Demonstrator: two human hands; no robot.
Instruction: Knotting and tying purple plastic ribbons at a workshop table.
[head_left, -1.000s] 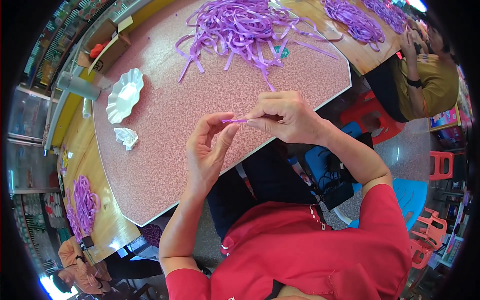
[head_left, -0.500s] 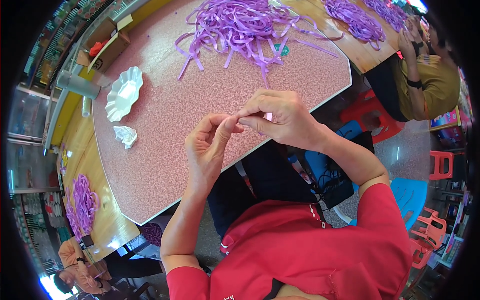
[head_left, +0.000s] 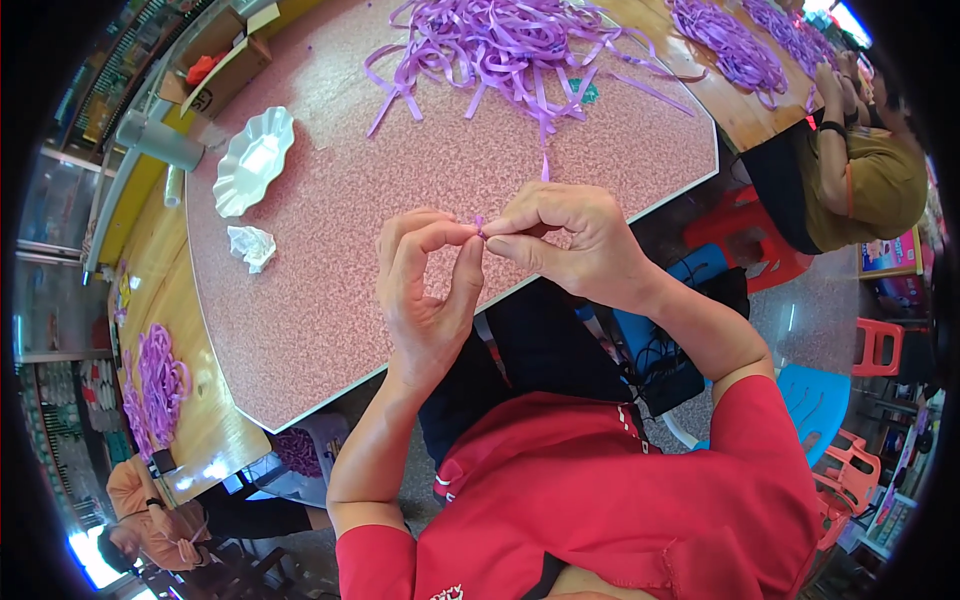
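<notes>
Over the near edge of the pink speckled table, my left hand and my right hand meet fingertip to fingertip. Between them they pinch a small piece of purple ribbon, which looks folded or knotted; its exact shape is too small to tell. Each hand is closed, thumb against forefinger. A ribbon strand shows behind my right hand, running up toward a large tangled heap of purple ribbons at the far side of the table.
To the left lie a white scalloped dish and a crumpled white tissue. A grey cylinder and an open cardboard box stand beyond. More ribbon bundles lie on wooden tables, where two other people sit.
My fingertips have shifted, and a purple bit of ribbon now shows between them. My left fingers have opened into a rounder loop. The whole view has moved slightly.
</notes>
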